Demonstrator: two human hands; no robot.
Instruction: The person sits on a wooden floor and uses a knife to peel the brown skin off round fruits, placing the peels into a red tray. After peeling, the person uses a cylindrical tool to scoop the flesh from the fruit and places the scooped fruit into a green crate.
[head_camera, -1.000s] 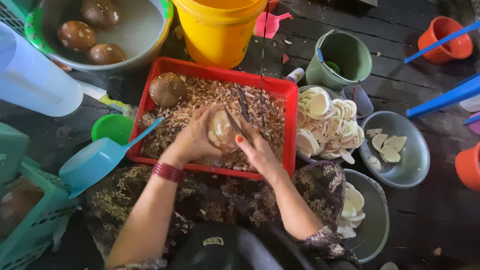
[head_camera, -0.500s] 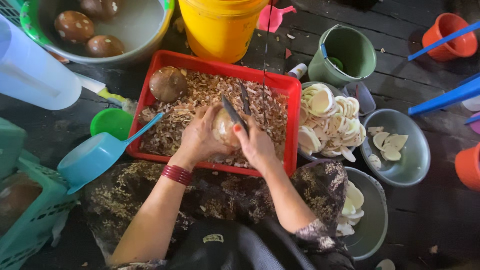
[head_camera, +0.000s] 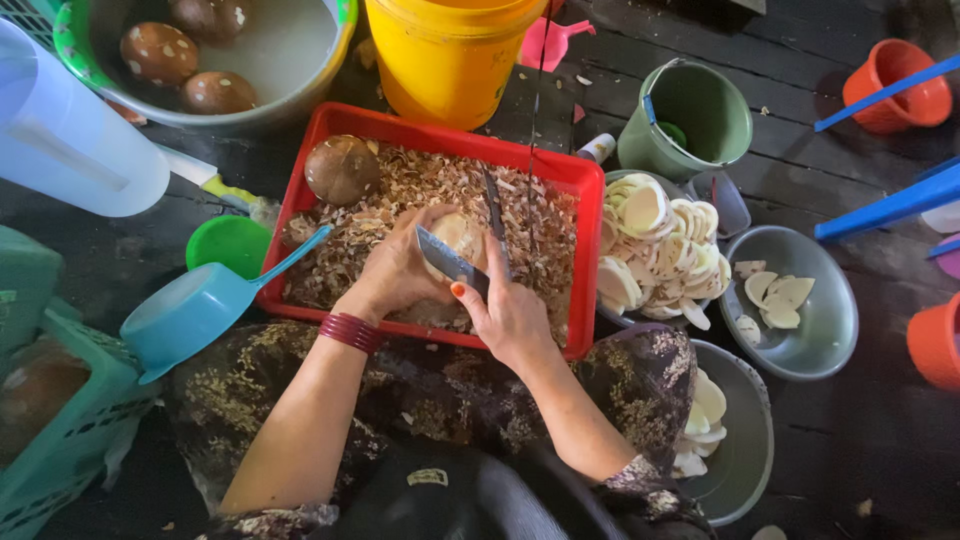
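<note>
Dark wooden floor, tubs all around; at frame centre, over the red tray (head_camera: 330, 310) of brown shavings, the left hand (head_camera: 395, 270) cups a pale peeled coconut (head_camera: 458, 236), fingers wrapped round it; the right hand (head_camera: 510, 315) grips a knife (head_camera: 450, 262), blade against the coconut.

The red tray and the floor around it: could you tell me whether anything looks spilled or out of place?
Mostly tidy. Brown shavings stay inside the red tray. A few pale scraps lie loose on the dark floor, and some flecks have landed on the lap cloth. The left hand and right hand work over the tray.
</note>
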